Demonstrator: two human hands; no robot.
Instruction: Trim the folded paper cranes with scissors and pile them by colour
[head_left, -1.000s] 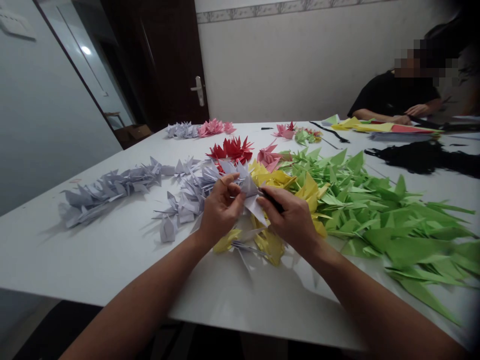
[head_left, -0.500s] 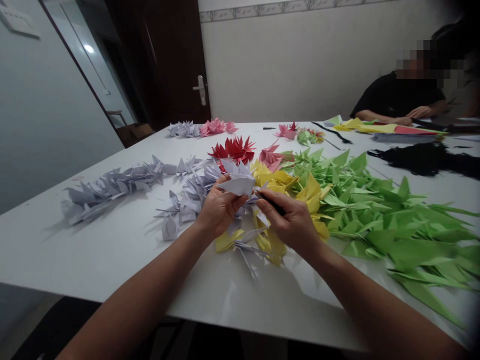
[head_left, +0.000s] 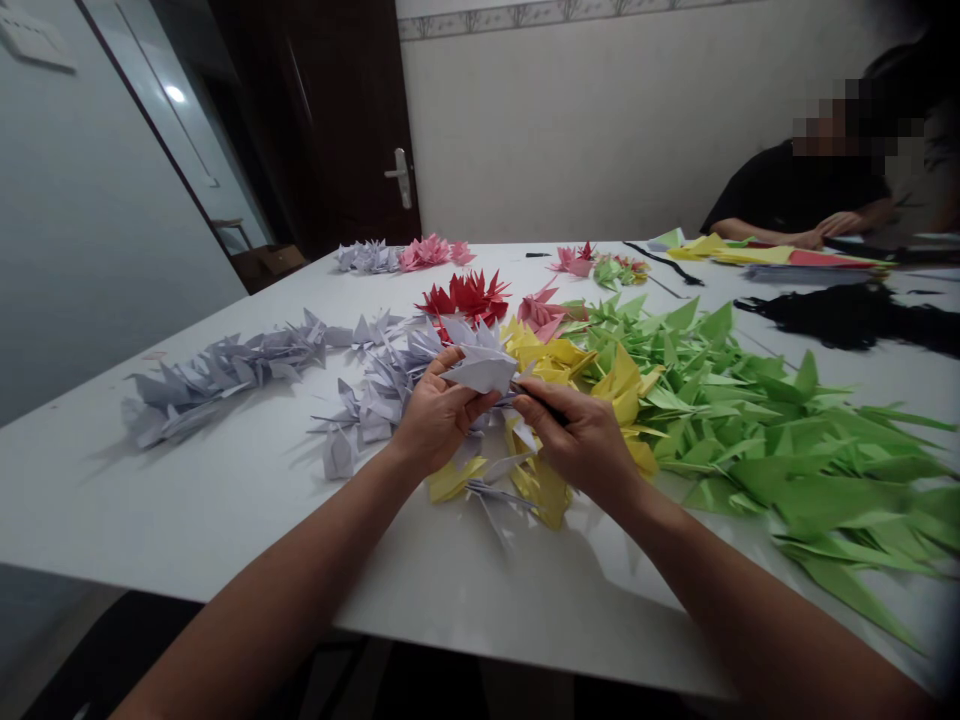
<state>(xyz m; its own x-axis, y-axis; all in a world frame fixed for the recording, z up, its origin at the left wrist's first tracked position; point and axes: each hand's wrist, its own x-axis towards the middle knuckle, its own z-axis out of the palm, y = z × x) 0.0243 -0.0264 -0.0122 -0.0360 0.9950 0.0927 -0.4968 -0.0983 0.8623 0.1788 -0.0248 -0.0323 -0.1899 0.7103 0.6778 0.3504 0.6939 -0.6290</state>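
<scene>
My left hand (head_left: pixel 439 415) is closed on a white folded paper crane (head_left: pixel 484 368), its thumb and fingers pinching the paper from the left. My right hand (head_left: pixel 581 435) grips a slim dark tool (head_left: pixel 551 408), whose tip meets the crane's right side; the kind of tool is mostly hidden by the fingers. Around both hands lie heaps of folded paper: white cranes (head_left: pixel 375 405) on the left, yellow ones (head_left: pixel 626 385) just beyond my right hand, red ones (head_left: pixel 465 297) behind. A yellow and white bunch (head_left: pixel 544 490) rests below my hands.
A large green heap (head_left: pixel 795 430) covers the table's right side. A white string of cranes (head_left: pixel 225 370) runs left. Pink pieces (head_left: pixel 435 252) lie at the back. Black threads (head_left: pixel 840 315) sit at right, near paper sheets (head_left: pixel 802 258) and a seated person in black (head_left: pixel 795 190).
The white crane has shifted slightly to the right and turned a little in my left hand. My right hand stays nearly in place beside it.
</scene>
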